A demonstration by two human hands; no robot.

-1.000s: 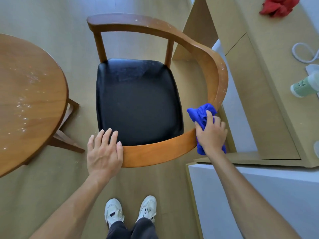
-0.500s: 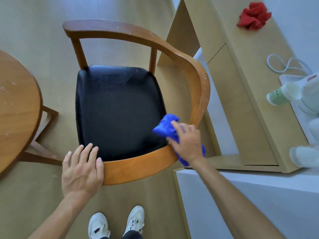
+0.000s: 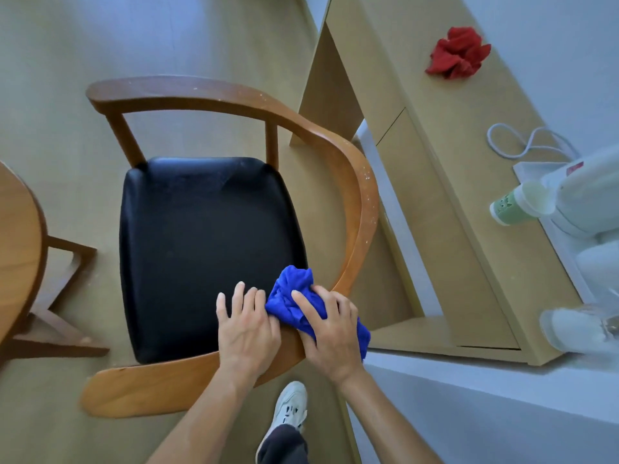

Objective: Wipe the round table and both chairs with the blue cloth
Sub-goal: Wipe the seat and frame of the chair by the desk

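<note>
A person stands behind a wooden armchair point(image 3: 363, 202), both hands on its curved backrest rail. The right hand point(image 3: 330, 333) presses a bunched blue cloth point(image 3: 291, 296) onto the rail where it bends toward the right arm, its fingers point(image 3: 303, 301) curled over the fabric and holding it. The cloth is a vivid royal blue, crumpled into soft folds; one lobe rises over the edge of the black seat point(image 3: 201, 246) and another part shows under the heel of the hand. The left hand point(image 3: 246, 326) lies flat on the rail just beside the cloth, fingers straight and slightly spread, the tips reaching over the seat's rear edge. The rail is warm brown wood with pale specks scattered along its right curve and top. The seat is glossy black with faint dusty marks near the front. At the left edge of the view is part of the round surface point(image 3: 16, 249) in similar wood, its base showing below. To the right, a red cloth point(image 3: 459, 56) lies crumpled on a light wooden cabinet point(image 3: 452, 182), well apart from the chair. One white shoe point(image 3: 291, 408) shows on the floor.
</note>
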